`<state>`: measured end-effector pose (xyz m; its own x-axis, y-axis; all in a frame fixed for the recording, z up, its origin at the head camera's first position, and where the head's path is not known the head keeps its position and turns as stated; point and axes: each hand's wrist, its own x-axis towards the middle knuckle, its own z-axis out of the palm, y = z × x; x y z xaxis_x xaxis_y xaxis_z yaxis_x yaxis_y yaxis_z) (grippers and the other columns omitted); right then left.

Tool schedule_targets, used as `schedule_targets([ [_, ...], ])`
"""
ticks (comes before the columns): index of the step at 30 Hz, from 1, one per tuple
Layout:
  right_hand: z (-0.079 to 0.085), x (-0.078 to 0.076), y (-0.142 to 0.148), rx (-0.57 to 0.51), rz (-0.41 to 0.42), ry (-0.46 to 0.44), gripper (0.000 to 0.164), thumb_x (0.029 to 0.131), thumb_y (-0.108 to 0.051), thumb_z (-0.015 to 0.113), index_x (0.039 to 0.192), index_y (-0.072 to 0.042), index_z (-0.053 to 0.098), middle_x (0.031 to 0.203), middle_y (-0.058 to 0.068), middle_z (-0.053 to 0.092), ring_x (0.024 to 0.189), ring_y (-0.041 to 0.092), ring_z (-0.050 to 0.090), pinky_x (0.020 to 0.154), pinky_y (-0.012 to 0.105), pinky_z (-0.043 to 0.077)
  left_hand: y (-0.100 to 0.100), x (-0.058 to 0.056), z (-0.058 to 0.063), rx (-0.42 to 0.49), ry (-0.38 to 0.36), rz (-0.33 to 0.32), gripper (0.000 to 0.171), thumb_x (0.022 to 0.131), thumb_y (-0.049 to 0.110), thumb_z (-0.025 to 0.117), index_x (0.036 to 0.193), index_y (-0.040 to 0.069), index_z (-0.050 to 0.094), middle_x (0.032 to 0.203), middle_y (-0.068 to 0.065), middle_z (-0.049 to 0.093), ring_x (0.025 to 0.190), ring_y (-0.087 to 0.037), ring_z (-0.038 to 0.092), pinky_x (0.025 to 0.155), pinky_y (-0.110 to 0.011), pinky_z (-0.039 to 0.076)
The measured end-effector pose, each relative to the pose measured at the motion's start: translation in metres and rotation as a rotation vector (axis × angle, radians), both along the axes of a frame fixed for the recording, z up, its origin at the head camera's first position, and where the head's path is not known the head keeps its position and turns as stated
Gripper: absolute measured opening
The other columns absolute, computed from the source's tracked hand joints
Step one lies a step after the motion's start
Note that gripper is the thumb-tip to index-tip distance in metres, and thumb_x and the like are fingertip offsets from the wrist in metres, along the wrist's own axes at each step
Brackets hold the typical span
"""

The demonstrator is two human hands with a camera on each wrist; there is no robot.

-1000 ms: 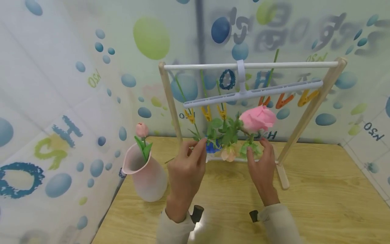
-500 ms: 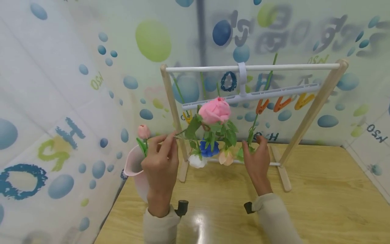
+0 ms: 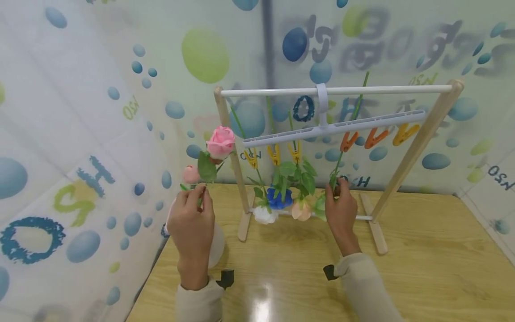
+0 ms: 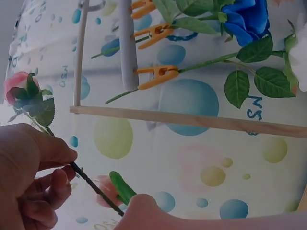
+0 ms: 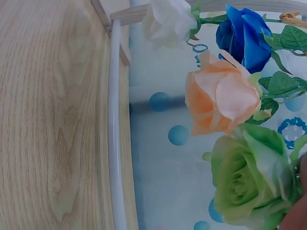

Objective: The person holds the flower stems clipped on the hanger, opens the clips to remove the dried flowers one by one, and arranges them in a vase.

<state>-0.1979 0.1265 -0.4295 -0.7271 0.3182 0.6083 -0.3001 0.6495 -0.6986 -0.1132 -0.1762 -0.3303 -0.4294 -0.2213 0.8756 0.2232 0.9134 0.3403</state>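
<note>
My left hand [image 3: 191,228] pinches the stem of a pink rose [image 3: 221,142], its bloom upright above my fingers. In the left wrist view the dark stem [image 4: 96,189] slants down to the mouth of the pink-white vase [image 4: 216,223]. A pink tulip [image 3: 191,174] stands in that vase, largely behind my left hand. My right hand [image 3: 342,214] holds the stem of a green rose [image 5: 249,177] just beside its bloom. This rose hangs head down from an orange clip [image 3: 348,141] on the hanger [image 3: 297,134].
White [image 3: 265,215], blue [image 3: 279,198] and peach [image 3: 301,210] roses hang upside down from yellow clips at the hanger's left. Two clips at its right end hold nothing. A wooden rack [image 3: 420,147] carries the hanger over the wooden table [image 3: 306,277].
My left hand has carried the pink rose leftward, from in front of the hanging flowers to above the vase. My right hand has stayed by the green rose, its fingers closing on the stem.
</note>
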Motion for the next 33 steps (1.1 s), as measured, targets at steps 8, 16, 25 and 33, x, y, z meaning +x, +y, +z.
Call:
schedule_targets([
  [8, 0.002, 0.002, 0.003, 0.039, -0.006, 0.031, 0.017, 0.099, -0.017, 0.061, 0.090, -0.003, 0.058, 0.070, 0.015, 0.062, 0.045, 0.017, 0.044, 0.048, 0.034, 0.035, -0.014, 0.009, -0.010, 0.068, -0.255, 0.101, 0.013, 0.088, 0.007, 0.071, 0.095, -0.003, 0.073, 0.088, -0.020, 0.069, 0.072, -0.040, 0.067, 0.058, -0.054, 0.052],
  [16, -0.001, 0.003, 0.004, 0.038, -0.001, 0.042, 0.028, 0.101, -0.020, 0.058, 0.077, -0.006, 0.050, 0.067, 0.013, 0.062, 0.045, 0.010, 0.039, 0.047, 0.032, 0.034, -0.018, 0.018, -0.007, 0.087, -0.445, 0.152, 0.012, 0.090, 0.011, 0.068, 0.090, 0.000, 0.074, 0.086, -0.020, 0.069, 0.070, -0.047, 0.065, 0.056, -0.059, 0.049],
  [25, -0.001, 0.005, 0.007, 0.046, 0.012, 0.030, 0.021, 0.101, -0.021, 0.057, 0.090, -0.005, 0.061, 0.069, 0.013, 0.065, 0.047, 0.019, 0.050, 0.047, 0.031, 0.036, -0.016, 0.018, 0.006, 0.108, -0.655, 0.196, 0.031, 0.095, 0.017, 0.060, 0.065, 0.007, 0.055, 0.075, -0.014, 0.063, 0.055, -0.038, 0.057, 0.044, -0.051, 0.040],
  [33, -0.001, 0.006, 0.011, 0.061, 0.012, 0.031, 0.019, 0.101, -0.021, 0.058, 0.092, -0.005, 0.063, 0.070, 0.012, 0.066, 0.050, 0.023, 0.056, 0.049, 0.033, 0.039, -0.020, 0.027, 0.015, 0.184, -0.688, 0.157, 0.019, 0.097, 0.009, 0.057, 0.092, -0.006, 0.068, 0.086, -0.027, 0.063, 0.079, -0.046, 0.063, 0.064, -0.060, 0.048],
])
